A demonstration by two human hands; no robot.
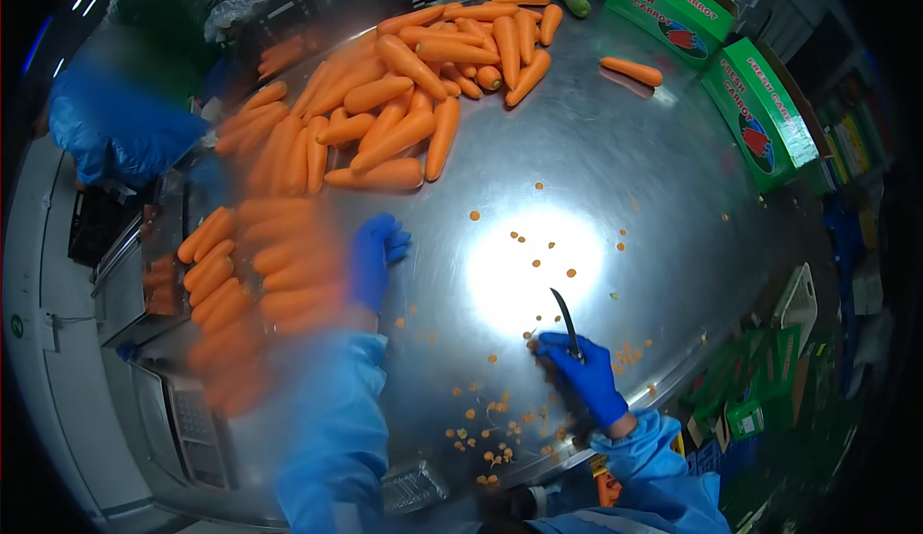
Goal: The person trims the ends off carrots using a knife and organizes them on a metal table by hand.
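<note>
My right hand point(585, 372), in a blue glove, is wrapped round a small curved knife point(565, 315) whose dark blade points up and away over the metal table. My left hand point(378, 250), also gloved in blue, is curled beside a blurred group of carrots point(288, 260) on its left; whether it holds anything is hidden. Beyond it lies a large pile of carrots point(394, 135). Small orange cut ends point(500, 455) are scattered around and below the knife.
A single carrot point(631, 72) and a green vegetable point(573, 0) lie at the far side of the metal table point(673, 188). Green carrot boxes point(760, 116) stand at the far right. Another person's blue sleeve point(125, 125) is at the left, near a scale point(183, 423).
</note>
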